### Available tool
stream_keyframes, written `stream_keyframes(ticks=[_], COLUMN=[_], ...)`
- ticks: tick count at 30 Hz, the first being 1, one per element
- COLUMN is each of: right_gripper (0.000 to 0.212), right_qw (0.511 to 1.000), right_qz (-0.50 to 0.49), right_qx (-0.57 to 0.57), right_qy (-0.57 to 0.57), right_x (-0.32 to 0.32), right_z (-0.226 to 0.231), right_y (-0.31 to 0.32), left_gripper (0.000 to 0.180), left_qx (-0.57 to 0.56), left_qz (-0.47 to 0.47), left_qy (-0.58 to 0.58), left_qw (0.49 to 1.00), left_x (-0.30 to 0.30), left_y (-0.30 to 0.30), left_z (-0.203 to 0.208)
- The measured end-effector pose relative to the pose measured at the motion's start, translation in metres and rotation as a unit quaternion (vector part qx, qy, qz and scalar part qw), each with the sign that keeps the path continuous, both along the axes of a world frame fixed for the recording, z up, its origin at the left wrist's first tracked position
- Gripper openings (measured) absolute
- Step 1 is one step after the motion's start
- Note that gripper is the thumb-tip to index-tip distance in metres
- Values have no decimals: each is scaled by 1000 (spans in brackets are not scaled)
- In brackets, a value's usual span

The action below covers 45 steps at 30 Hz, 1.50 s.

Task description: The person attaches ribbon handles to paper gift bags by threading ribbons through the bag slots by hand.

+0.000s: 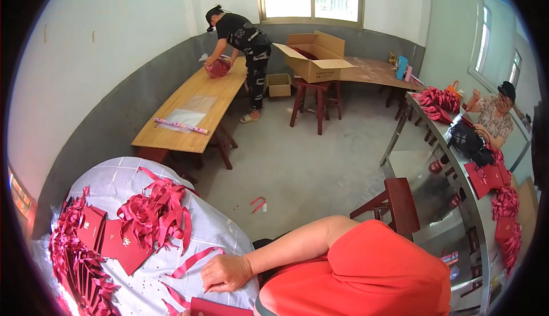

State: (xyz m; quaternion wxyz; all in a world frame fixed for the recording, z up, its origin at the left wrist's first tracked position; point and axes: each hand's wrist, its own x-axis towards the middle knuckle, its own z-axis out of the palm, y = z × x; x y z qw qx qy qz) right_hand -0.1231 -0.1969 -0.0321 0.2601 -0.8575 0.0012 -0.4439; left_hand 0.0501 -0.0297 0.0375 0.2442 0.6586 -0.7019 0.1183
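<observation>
My right hand (226, 273) is over the white cloth of the table (211, 233), its fingers curled together. What lies in them, if anything, is hidden. A loose red ribbon (193, 261) runs up beside its knuckles. Just below the hand, a dark red card (220, 308) is cut off by the lower edge. At that card's left corner only a sliver of my left hand (186, 312) shows, with its fingers hidden. Further left are a tangled heap of red ribbons (154, 210), flat red folders (127, 247) with small gold marks, and a fanned row of ribboned folders (80, 270).
A person in black (243, 33) bends over a wooden table (197, 101), handling a red bundle (217, 69). An open carton (314, 58) stands on a stool (319, 96). At right, another person (494, 110) sits behind a long table with red ribbons (506, 201). A wooden stool (400, 204) stands near me.
</observation>
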Motion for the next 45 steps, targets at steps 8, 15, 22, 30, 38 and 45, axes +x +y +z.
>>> stream_keyframes(ticks=[8,15,22,30,38,45], right_gripper=[11,11,12,13,11,9], right_qw=[1000,1000,1000,1000,1000,999], right_qz=[-9,-7,-11,-10,7,21], right_qx=[-3,5,7,7,2,-38], right_qy=[-14,-10,-17,-11,-9,21], right_x=[1,1,3,2,2,0], right_z=[0,0,-4,-4,-2,-2], right_y=[2,3,3,1,1,-5], left_gripper=[25,22,21,20,20,16], left_qx=[56,26,18,8,3,117], left_qz=[23,12,11,2,27,17], left_qy=[72,67,71,87,86,83], left_qw=[996,997,997,996,996,989], left_x=[0,1,3,6,-6,-1], left_y=[4,2,2,-1,-3,-17], left_z=[-1,-6,-10,-17,-4,7])
